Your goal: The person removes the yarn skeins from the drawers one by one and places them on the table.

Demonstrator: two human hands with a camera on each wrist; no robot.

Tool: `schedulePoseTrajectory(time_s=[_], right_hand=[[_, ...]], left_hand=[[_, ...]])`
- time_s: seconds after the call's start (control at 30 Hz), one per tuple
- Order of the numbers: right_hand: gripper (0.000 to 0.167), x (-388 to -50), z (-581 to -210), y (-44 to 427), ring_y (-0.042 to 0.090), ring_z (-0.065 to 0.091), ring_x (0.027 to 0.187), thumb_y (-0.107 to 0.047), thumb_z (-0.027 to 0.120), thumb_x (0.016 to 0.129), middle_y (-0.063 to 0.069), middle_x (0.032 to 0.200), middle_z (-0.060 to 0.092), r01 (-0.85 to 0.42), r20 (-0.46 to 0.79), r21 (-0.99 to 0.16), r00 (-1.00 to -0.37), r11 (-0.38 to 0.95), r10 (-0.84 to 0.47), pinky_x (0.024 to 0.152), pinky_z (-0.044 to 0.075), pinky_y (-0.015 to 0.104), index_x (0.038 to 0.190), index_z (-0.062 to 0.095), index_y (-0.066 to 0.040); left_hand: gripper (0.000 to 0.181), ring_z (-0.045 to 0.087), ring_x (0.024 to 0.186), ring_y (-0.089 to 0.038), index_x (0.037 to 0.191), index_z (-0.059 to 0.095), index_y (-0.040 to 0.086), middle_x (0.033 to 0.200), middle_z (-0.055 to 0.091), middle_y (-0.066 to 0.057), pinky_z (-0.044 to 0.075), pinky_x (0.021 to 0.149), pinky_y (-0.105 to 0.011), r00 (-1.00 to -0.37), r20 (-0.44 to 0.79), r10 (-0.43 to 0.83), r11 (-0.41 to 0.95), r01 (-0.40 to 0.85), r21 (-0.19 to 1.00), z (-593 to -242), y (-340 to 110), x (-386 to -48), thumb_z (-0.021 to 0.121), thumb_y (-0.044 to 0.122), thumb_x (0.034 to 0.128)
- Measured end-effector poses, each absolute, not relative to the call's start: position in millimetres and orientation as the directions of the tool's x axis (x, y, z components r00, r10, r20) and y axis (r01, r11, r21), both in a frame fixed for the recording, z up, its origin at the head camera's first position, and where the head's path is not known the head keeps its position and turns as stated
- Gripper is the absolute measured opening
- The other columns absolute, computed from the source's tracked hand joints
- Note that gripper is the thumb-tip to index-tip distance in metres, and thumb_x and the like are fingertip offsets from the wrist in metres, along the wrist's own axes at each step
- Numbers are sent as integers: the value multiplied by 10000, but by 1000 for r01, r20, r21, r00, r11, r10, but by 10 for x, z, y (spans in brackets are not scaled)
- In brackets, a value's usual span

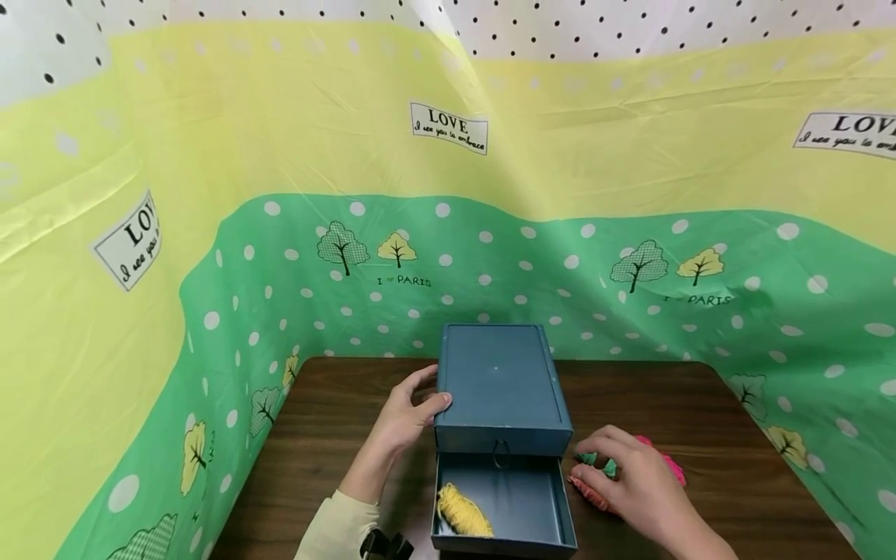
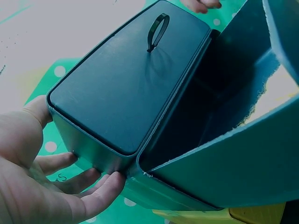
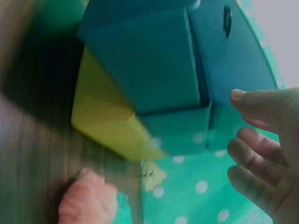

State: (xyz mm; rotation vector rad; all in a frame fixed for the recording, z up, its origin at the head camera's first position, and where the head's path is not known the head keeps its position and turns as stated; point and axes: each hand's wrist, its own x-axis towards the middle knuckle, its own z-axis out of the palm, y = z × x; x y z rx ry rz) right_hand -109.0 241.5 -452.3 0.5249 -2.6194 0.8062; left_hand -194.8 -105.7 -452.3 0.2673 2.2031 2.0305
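Note:
A blue two-drawer box (image 1: pixel 498 381) stands in front of me. Its lower drawer (image 1: pixel 521 498) is pulled out and holds a yellow yarn bundle (image 1: pixel 463 512); the upper drawer is closed, with a loop pull (image 2: pixel 159 32) on its front. My left hand (image 1: pixel 409 412) rests on the box's left side, thumb at the top edge and fingertips against the side wall. My right hand (image 1: pixel 633 474), fingers loosely bent and holding nothing, hovers right of the box near an orange-red yarn bundle (image 1: pixel 592 495), a green bundle (image 1: pixel 588 459) and a pink bundle (image 1: pixel 673 469), each partly hidden by it.
The dark wooden table (image 1: pixel 315 435) carries everything. A polka-dotted green and yellow curtain (image 1: pixel 532 272) hangs behind and along the sides. Beneath the pulled-out drawer, a yellow surface (image 3: pixel 100 102) shows in the right wrist view.

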Motion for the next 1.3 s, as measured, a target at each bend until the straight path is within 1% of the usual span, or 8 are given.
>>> schedulePoseTrajectory(time_s=[0.2, 0.4, 0.53, 0.67, 0.93, 1.03, 1.23, 1.3], right_hand=[[290, -990, -4474, 2208, -76, 564, 768, -215, 874, 826, -264, 958, 617, -468, 414, -498, -868, 730, -274, 637, 520, 217, 973, 711, -405], [237, -935, -4500, 2034, -50, 486, 685, -268, 845, 861, -234, 927, 586, -503, 391, -542, -860, 673, -328, 562, 447, 191, 1003, 713, -404], [172, -919, -4552, 1929, -37, 540, 745, -319, 809, 895, -204, 964, 624, -545, 393, -570, -838, 615, -379, 583, 485, 205, 1032, 726, -383], [170, -920, -4600, 1840, -10, 603, 816, -327, 798, 908, -208, 987, 650, -570, 391, -586, -822, 576, -415, 643, 533, 240, 1067, 745, -352], [249, -965, -4675, 1706, 19, 650, 891, -386, 733, 956, -98, 1044, 701, -543, 229, -625, -815, 561, -533, 713, 552, 258, 1132, 775, -216], [259, -995, -4708, 1657, 38, 668, 917, -403, 720, 963, -104, 1037, 703, -550, 210, -620, -804, 560, -557, 735, 563, 281, 1129, 780, -214], [275, -1055, -4745, 1576, -44, 642, 849, -393, 714, 969, -72, 1034, 725, -531, 154, -663, -787, 528, -598, 698, 565, 271, 1145, 776, -191], [283, -1079, -4745, 1553, -28, 653, 875, -408, 713, 966, -75, 1050, 731, -530, 135, -662, -780, 530, -611, 712, 564, 270, 1152, 776, -203]], left_hand=[[648, 585, 1233, -317, 1552, 440, 93, 1447, 527, -208, 570, 873, -398, -975, 24, 221, 79, 43, 996, -4537, -1060, -1950, 706, 258, 985], [643, 576, 1238, -319, 1551, 444, 106, 1445, 527, -200, 568, 880, -401, -975, 23, 219, 73, 40, 997, -4535, -1053, -1960, 708, 260, 985], [638, 573, 1240, -317, 1551, 446, 114, 1444, 526, -194, 569, 883, -404, -975, 23, 219, 72, 40, 997, -4541, -1048, -1964, 707, 258, 986], [636, 575, 1237, -318, 1552, 442, 102, 1446, 523, -203, 570, 877, -402, -975, 25, 222, 73, 42, 996, -4543, -1049, -1958, 701, 248, 990], [623, 568, 1241, -328, 1547, 450, 95, 1450, 520, -204, 567, 871, -411, -976, 30, 216, 58, 43, 997, -4521, -1052, -1947, 699, 228, 991], [626, 561, 1254, -348, 1546, 453, 101, 1452, 522, -203, 563, 871, -408, -976, 27, 215, 62, 41, 997, -4526, -1054, -1951, 705, 232, 987], [629, 557, 1267, -365, 1546, 456, 111, 1452, 529, -197, 558, 877, -401, -977, 20, 214, 80, 38, 996, -4535, -1059, -1954, 706, 252, 986], [628, 562, 1268, -354, 1547, 455, 117, 1454, 529, -192, 557, 881, -401, -977, 18, 214, 81, 36, 996, -4529, -1059, -1951, 704, 257, 987]])
